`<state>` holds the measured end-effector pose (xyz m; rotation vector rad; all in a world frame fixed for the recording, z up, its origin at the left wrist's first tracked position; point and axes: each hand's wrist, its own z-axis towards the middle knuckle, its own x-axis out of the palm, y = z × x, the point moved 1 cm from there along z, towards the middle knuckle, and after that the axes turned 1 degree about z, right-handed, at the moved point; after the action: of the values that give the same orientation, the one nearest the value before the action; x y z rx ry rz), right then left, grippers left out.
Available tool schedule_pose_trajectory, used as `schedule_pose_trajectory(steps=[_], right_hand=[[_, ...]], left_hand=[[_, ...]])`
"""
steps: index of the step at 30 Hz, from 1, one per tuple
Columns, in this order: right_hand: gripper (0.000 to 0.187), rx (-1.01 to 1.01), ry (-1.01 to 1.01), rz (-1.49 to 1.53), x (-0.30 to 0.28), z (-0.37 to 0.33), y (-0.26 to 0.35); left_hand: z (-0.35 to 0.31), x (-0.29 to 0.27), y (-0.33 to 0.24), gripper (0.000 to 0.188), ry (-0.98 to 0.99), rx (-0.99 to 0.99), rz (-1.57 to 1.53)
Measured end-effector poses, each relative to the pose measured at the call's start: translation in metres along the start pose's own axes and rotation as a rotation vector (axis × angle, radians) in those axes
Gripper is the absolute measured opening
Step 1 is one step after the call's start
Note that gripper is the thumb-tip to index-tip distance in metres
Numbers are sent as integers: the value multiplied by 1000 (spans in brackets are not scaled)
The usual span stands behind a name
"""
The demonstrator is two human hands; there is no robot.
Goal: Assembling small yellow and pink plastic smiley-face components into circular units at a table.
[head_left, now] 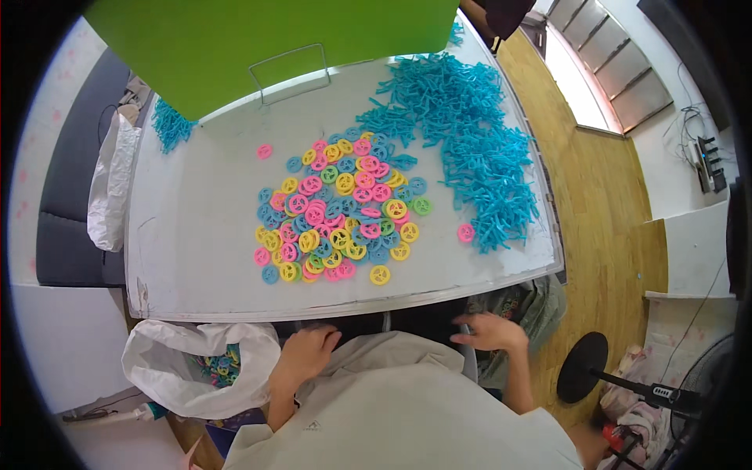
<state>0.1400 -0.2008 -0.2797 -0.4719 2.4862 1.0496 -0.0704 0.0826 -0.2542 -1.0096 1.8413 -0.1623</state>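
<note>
Left fingers [321,332] curled, hold unclear, right fingers [468,319] released, white table [196,251], coloured wheels [315,213] piled, wooden floor [603,219].

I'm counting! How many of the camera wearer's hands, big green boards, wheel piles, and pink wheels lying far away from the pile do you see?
Hands: 2 (left hand, right hand)
Green board: 1
Wheel pile: 1
Faraway pink wheels: 2 (left one, right one)
Total: 6
</note>
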Motion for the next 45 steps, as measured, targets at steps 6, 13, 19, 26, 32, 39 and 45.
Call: schedule_pose_trajectory(steps=[6, 13, 19, 26, 32, 39, 45], right_hand=[[16, -504, -578, 268, -113, 28, 107], [21, -466, -1087, -319, -173, 162, 95], [21, -385, -1000, -321, -171, 170, 95], [19, -502, -945, 170, -191, 158, 106], [27, -532, -677, 548, -179, 186, 114], [28, -530, -589, 804, -160, 180, 149], [28, -649, -659, 800, -154, 173, 160]], left_hand=[[9, -51, -83, 15, -76, 333, -402], [122, -108, -79, 16, -752, 442, -173], [179, -94, -70, 23, -602, 629, 115], [193, -127, -76, 19, -759, 659, -68], [185, -142, -72, 21, -376, 453, -951], [187, -138, -67, 24, -328, 459, -1013], [183, -135, -63, 26, -322, 459, -1087]])
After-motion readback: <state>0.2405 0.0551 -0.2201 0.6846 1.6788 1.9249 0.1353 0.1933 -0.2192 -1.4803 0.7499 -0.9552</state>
